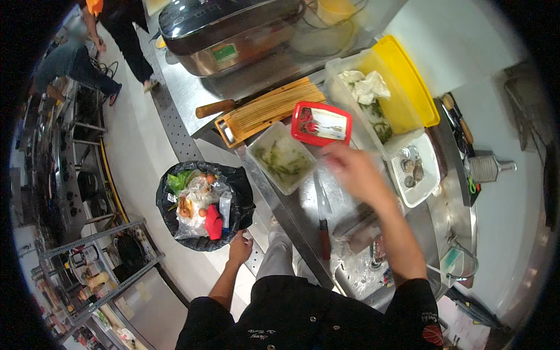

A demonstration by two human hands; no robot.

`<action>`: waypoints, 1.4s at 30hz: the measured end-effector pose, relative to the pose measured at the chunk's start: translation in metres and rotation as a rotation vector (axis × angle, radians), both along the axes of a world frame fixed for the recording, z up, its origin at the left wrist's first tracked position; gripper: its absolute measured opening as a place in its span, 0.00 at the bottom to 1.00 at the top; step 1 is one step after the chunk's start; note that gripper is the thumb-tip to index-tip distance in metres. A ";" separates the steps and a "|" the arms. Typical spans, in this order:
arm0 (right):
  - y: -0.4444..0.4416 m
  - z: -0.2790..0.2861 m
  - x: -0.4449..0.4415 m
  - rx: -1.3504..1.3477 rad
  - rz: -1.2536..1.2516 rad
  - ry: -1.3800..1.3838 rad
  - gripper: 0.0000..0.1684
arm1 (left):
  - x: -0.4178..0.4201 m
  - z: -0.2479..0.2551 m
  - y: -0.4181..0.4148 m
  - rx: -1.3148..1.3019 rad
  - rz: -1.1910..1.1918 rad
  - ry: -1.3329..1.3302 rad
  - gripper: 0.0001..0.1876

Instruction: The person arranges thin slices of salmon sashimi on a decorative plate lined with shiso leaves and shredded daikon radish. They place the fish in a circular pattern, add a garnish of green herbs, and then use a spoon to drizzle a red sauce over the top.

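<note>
My right hand (343, 164), blurred, is over the steel counter beside the lower edge of a red-rimmed plastic container (321, 124); whether its fingers hold anything is unclear. Left of it stands a translucent tub (282, 158) with green sprigs in it. A knife (323, 218) with a brown handle lies below the hand. My left hand (241, 247) hangs at the lower rim of a bin lined with a black bag (164, 205); I cannot tell whether it grips the bag. The bin holds plastic film, eggshells, green leaves and a red piece.
A large rice cooker (236, 37) stands at the back, before it a bamboo mat (273, 109). Right are a clear bin (337, 92) with greens, a yellow lid (409, 78), a white basket (431, 175) and a grater (483, 168). Two people are at the far upper left.
</note>
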State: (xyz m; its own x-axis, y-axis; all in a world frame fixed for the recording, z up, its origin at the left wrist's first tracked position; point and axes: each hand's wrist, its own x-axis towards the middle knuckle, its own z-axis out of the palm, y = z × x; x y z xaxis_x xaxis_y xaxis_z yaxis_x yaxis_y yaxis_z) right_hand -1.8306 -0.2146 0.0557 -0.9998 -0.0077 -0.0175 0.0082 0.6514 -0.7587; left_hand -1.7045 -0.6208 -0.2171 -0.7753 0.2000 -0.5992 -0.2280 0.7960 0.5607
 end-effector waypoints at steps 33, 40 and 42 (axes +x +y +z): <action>-0.042 -0.069 -0.078 0.177 0.473 -0.260 0.16 | -0.116 0.164 0.122 0.599 0.129 0.672 0.18; -0.080 -0.017 -0.052 0.321 0.348 0.020 0.15 | -0.188 0.173 0.202 1.587 0.723 -0.524 0.33; -0.090 -0.002 -0.037 0.422 0.292 0.001 0.15 | -0.192 0.166 0.204 1.684 0.824 -0.745 0.29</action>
State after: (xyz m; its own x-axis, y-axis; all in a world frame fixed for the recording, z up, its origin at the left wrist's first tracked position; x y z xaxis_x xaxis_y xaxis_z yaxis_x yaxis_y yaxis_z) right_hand -1.8677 -0.3043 0.0533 -0.9570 -0.2790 -0.0789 -0.2200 0.8760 -0.4291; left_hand -1.8967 -0.4165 -0.0516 -0.6936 0.5897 -0.4137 -0.6864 -0.7152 0.1312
